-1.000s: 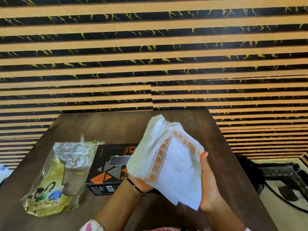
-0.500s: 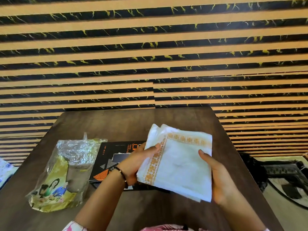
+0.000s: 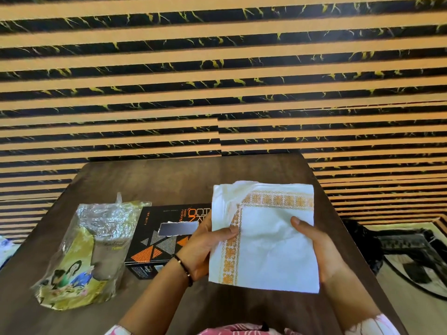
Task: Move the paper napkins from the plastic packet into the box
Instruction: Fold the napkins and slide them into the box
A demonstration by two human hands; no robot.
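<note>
A stack of white paper napkins (image 3: 271, 247) with an orange patterned border is held flat above the table, facing me. My left hand (image 3: 205, 245) grips its left edge, thumb on top. My right hand (image 3: 314, 247) grips the right side, thumb pressing the front. Behind my left hand lies the black box (image 3: 157, 240) with orange triangles and a torn slot in its top. The plastic packet (image 3: 82, 255), crumpled and yellow-green with a picture of people, lies to the left of the box and looks mostly flattened.
The dark wooden table (image 3: 183, 180) runs back to a wall of orange and black marbled stripes (image 3: 217, 81). On the floor to the right stands a black object (image 3: 406, 250). A pale item shows at the table's left edge (image 3: 4, 247).
The napkin stack was tilted up and bunched in my hands; it has been lowered and turned flat, with my left thumb now on its front edge.
</note>
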